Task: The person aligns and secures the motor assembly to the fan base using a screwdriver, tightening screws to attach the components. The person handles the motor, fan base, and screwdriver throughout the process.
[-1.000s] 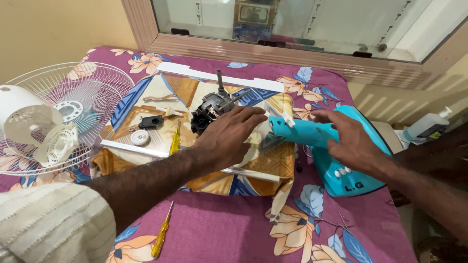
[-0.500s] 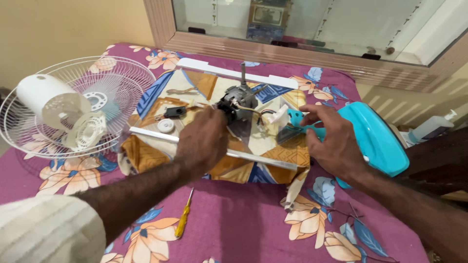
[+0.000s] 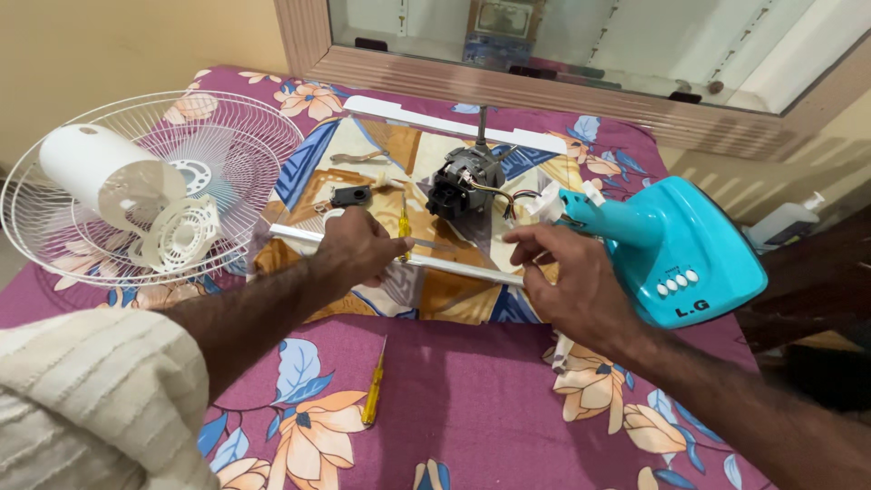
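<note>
My left hand [image 3: 358, 249] is curled, knuckles up, on a white bar [image 3: 454, 269], its fingertips closed on a small yellow screwdriver [image 3: 404, 222]. My right hand [image 3: 572, 281] hovers over the same bar with fingers spread, holding nothing, just below the neck of a teal fan base [image 3: 680, 259]. A grey fan motor [image 3: 467, 180] with a shaft and loose wires stands on the patterned cloth [image 3: 426, 304] between and beyond the two hands. White wire connectors lie between the motor and the teal neck.
A white fan guard [image 3: 245, 136] lies at left with a white motor cover [image 3: 91, 163] on it. A second yellow screwdriver [image 3: 374, 386] lies on the purple floral cover [image 3: 490, 408]. A black part [image 3: 352, 195], a wrench [image 3: 358, 158], a mirror frame [image 3: 544, 86] and a bottle [image 3: 785, 222] surround them.
My left hand has come off the motor and drawn back to the white bar and the screwdriver. My right hand has let go of the teal neck and now hangs spread.
</note>
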Demonstrator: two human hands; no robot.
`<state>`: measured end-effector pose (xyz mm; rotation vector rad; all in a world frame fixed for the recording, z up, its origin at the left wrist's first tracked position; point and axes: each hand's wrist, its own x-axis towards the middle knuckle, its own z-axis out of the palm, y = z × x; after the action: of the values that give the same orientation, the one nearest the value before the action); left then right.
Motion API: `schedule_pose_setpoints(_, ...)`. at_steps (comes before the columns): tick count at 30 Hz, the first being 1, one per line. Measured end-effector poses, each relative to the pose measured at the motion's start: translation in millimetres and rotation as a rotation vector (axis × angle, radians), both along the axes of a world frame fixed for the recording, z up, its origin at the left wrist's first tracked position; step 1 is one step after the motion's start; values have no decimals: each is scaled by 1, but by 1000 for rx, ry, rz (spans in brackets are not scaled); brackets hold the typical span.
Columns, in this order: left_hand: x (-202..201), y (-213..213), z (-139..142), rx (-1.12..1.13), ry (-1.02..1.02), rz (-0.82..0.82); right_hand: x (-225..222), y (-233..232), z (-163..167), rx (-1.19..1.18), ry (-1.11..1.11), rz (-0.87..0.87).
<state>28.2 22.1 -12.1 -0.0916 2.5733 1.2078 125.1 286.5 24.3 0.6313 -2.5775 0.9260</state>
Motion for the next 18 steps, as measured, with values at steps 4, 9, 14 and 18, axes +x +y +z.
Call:
schedule_pose_setpoints(4, 8, -6, -2, -7, -59, -79, 8, -9, -5, 22, -37, -13)
schedule_pose_setpoints(9, 25, -15, -29, -78, -26, -370, 14, -21, -12, -25, -142, -24)
schedule_pose_setpoints(14, 50, -21, -80, -318, -143, -472, 16, -36, -18, -16, -168, 29)
schedule_pose_setpoints(18, 79, -9, -120, -528, 60, -445, 18, -44, -29, 8, -289, 36)
